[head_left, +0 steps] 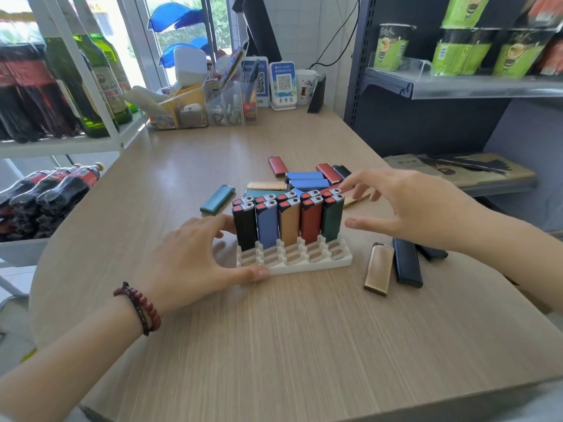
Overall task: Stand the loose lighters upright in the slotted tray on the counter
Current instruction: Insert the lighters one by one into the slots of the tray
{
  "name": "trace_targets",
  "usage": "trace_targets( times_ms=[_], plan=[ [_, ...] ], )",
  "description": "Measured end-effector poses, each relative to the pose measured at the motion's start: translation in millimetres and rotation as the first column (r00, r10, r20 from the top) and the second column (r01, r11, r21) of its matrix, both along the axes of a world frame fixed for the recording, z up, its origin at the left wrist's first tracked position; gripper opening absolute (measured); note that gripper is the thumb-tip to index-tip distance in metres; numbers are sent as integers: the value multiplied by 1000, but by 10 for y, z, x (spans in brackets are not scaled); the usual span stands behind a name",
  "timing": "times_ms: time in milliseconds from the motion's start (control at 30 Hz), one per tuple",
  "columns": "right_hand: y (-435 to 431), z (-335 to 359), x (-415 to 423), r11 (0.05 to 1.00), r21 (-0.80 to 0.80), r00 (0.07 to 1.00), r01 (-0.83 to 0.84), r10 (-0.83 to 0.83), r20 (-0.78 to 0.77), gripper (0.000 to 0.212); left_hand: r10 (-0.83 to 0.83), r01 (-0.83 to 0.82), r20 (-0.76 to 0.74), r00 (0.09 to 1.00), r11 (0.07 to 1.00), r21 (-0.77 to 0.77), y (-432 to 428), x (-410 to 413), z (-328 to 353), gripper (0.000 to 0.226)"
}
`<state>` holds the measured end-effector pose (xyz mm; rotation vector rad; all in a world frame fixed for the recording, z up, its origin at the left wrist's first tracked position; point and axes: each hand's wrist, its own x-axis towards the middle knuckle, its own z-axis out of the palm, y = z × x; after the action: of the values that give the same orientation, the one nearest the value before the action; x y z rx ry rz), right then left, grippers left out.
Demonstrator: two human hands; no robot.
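Left hand (195, 254) relaxed, fingertips touching slotted tray (304, 264) at left edge.
Right hand (408, 205) spread, empty, beside standing lighters (289, 223); loose lighters (379, 269) flat on table (274, 330).

On my feed the left hand (195, 254) rested at the left end of the white slotted tray (304, 266), thumb touching its near corner. Its two far rows held upright lighters, from a black lighter (244, 228) at left to a green lighter (332, 220) at right. The right hand (420, 208) hovered beside the green one, fingers spread. A gold lighter (379, 269) and a navy lighter (406, 261) lay flat on the counter (274, 330), near right.
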<state>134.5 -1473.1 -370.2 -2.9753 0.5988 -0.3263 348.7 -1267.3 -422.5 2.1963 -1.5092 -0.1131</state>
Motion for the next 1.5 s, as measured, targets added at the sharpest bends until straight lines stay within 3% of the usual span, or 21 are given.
trace_targets(
  times_ms=[267, 500, 733, 867, 1100, 1333, 1500],
  plan=[
    [-127, -7, -350, 987, 66, 975, 149, -136, -174, 66, 12, -8, 68, 998, 998, -57, -41, -158, 2, 93],
    [-155, -38, -540, 973, 88, 940, 213, -180, -290, 77, 12, -7, 84, 996, 998, -55, -93, -215, -1, 89],
    [-148, -67, -660, 967, 135, 926, 214, -157, -345, 87, 17, -14, 73, 997, 999, -38, -100, -199, -31, 89],
    [-134, -73, -630, 974, 128, 926, 188, -132, -352, 82, 20, -17, 72, 997, 999, -42, -98, -204, -35, 88],
    [-97, -44, -552, 938, 297, 961, 181, -106, -254, 72, 20, -16, 83, 996, 999, -46, -84, -212, -34, 88],
    [-27, -23, -496, 886, 458, 997, 75, -63, -42, 28, -2, 3, 31, 1000, 999, -38, -79, -234, 6, 76],
    [103, 73, -341, 904, 423, 996, -59, 24, 89, 21, 18, -19, -46, 999, 1000, -11, -96, -264, 35, 66]
  ],
)
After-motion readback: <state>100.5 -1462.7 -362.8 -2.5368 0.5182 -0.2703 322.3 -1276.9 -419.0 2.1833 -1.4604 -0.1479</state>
